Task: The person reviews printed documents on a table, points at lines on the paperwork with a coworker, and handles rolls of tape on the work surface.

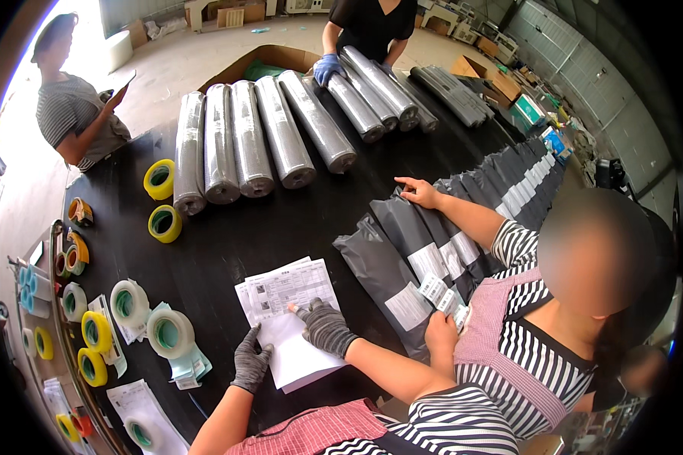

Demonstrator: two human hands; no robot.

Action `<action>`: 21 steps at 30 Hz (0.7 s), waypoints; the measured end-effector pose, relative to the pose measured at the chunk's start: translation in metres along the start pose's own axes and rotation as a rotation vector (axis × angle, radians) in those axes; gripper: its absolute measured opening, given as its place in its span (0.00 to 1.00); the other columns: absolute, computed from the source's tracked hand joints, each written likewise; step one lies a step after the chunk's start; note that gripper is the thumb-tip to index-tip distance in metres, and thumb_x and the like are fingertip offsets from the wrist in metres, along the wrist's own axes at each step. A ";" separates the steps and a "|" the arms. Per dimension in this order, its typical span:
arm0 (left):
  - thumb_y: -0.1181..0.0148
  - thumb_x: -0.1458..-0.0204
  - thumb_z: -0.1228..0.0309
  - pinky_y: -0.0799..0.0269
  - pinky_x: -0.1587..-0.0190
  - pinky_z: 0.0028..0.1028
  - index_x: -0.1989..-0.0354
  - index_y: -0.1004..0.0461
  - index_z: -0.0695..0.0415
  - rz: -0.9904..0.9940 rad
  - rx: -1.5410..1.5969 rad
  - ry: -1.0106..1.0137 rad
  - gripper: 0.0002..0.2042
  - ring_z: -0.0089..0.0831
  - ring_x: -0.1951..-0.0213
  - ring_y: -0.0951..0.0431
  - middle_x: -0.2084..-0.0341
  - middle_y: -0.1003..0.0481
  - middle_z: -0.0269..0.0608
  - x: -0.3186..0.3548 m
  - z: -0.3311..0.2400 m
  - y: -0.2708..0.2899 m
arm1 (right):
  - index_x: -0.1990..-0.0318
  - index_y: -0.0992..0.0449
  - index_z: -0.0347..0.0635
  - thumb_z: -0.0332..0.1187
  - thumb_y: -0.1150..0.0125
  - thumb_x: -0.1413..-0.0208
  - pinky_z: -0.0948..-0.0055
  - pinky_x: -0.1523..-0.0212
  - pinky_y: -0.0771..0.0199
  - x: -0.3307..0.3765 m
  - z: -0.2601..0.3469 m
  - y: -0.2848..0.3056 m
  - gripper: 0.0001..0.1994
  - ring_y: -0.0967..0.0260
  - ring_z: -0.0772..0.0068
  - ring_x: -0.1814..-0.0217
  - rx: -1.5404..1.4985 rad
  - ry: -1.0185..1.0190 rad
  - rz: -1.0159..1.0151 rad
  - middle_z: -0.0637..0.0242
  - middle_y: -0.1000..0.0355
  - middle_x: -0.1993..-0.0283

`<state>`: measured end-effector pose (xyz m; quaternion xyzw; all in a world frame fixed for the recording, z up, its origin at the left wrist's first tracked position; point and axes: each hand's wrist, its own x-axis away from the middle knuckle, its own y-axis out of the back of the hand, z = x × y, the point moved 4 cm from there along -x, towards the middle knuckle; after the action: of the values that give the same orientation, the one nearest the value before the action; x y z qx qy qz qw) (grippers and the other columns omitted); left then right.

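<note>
A stack of white printed sheets [303,356] lies on the black table in front of me; the top sheets carry a printed form. My left hand [252,359], in a grey glove, rests at the stack's left edge with thumb and fingers apart. Across the upper right part of the sheets reaches my right hand [326,327], gloved alike, its fingers laid on the paper and one bare fingertip showing. Just right of the papers are dark grey plastic mailing bags [364,262] with white labels. A co-worker's hand [442,334] beside them holds a few labels.
Several clear-wrapped silvery rolls [243,140] lie across the table's far side, where a person's gloved hand [328,70] touches one. Yellow tape rolls [159,180] and clear tape rolls [170,334] stand to the left. Another person [76,106] stands at the far left.
</note>
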<state>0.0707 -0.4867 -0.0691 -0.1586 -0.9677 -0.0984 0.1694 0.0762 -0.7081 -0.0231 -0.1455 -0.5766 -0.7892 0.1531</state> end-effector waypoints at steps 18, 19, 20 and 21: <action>0.33 0.49 0.75 0.31 0.39 0.28 0.35 0.34 0.63 -0.055 -0.131 -0.115 0.31 0.36 0.43 0.24 0.44 0.24 0.52 0.001 0.002 0.002 | 0.31 0.36 0.68 0.40 0.35 0.49 0.59 0.46 0.27 0.005 0.006 0.018 0.34 0.31 0.53 0.45 0.015 0.006 -0.040 0.53 0.35 0.46; 0.33 0.49 0.75 0.31 0.39 0.27 0.34 0.34 0.62 -0.052 -0.024 -0.080 0.31 0.34 0.43 0.24 0.44 0.25 0.50 -0.004 0.009 0.001 | 0.31 0.35 0.66 0.39 0.35 0.49 0.59 0.45 0.27 0.003 0.006 0.016 0.34 0.32 0.55 0.44 0.055 0.026 -0.058 0.55 0.35 0.46; 0.37 0.47 0.83 0.29 0.45 0.23 0.31 0.39 0.61 -0.040 -0.102 -0.116 0.32 0.24 0.50 0.25 0.50 0.24 0.41 -0.006 0.012 0.002 | 0.31 0.35 0.65 0.39 0.35 0.49 0.60 0.45 0.27 0.001 0.007 0.016 0.34 0.32 0.55 0.45 0.036 0.032 -0.042 0.55 0.35 0.47; 0.37 0.47 0.83 0.29 0.45 0.23 0.31 0.39 0.61 -0.041 -0.103 -0.098 0.32 0.24 0.50 0.25 0.50 0.24 0.41 -0.007 0.011 0.003 | 0.31 0.35 0.64 0.39 0.35 0.49 0.60 0.44 0.27 0.000 0.006 0.016 0.34 0.33 0.56 0.45 0.019 0.027 -0.031 0.56 0.35 0.47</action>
<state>0.0745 -0.4834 -0.0818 -0.1520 -0.9716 -0.1435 0.1113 0.0829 -0.7072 -0.0077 -0.1242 -0.5842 -0.7879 0.1499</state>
